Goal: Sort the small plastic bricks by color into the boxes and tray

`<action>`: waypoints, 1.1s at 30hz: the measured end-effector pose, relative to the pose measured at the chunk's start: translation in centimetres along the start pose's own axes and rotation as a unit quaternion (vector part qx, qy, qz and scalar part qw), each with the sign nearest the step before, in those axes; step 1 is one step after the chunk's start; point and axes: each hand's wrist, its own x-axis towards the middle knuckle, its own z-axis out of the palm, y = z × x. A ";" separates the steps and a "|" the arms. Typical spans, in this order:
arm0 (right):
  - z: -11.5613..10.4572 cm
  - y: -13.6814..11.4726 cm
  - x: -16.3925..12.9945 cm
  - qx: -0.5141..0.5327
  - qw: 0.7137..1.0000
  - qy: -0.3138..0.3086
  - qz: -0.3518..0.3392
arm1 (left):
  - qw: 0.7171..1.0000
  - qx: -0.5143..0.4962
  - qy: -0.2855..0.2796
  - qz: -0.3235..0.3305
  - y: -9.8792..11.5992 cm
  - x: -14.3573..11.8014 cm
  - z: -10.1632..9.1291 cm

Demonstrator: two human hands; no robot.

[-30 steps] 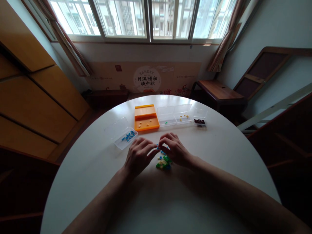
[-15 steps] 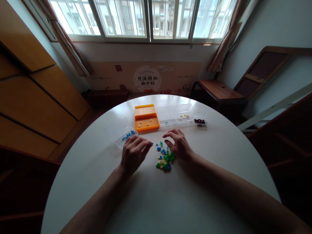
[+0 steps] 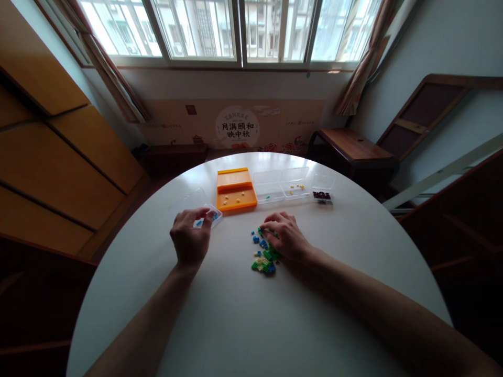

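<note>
My left hand hovers over a clear plastic box of small blue bricks. Its thumb and index finger are curled together in a pinch, and whatever may be between them is too small to make out. My right hand rests at the upper right of a pile of loose building bricks in green, blue and pale yellow. Its thumb and fingertips close on a small green brick at the pile's upper edge. The hand covers part of the pile.
Behind the hands lies an orange tray with several pale pieces. Right of it are an open clear box with yellow bricks and a smaller box of dark pieces. All stand on a round white table.
My left hand has moved left from beside the pile, where it pinched a small blue brick, to above the box. My right hand has come down, its fingers closing at the pile's upper edge.
</note>
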 end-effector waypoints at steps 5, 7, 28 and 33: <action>0.1 0.0 0.0 0.004 1.000 -0.005 -0.007 | 0.998 -0.017 -0.013 0.055 1.4 -0.1 -0.4; 0.1 0.0 0.0 0.001 1.000 -0.002 -0.010 | 0.997 -0.022 -0.016 0.072 1.8 -0.1 -0.5; 0.0 -0.4 0.4 0.032 0.999 -0.029 -0.015 | 0.977 -0.065 -0.079 0.188 2.8 -0.8 -0.2; 0.1 -0.3 0.6 0.079 0.997 -0.014 0.002 | 0.952 -0.080 -0.146 0.258 3.2 -1.1 -0.4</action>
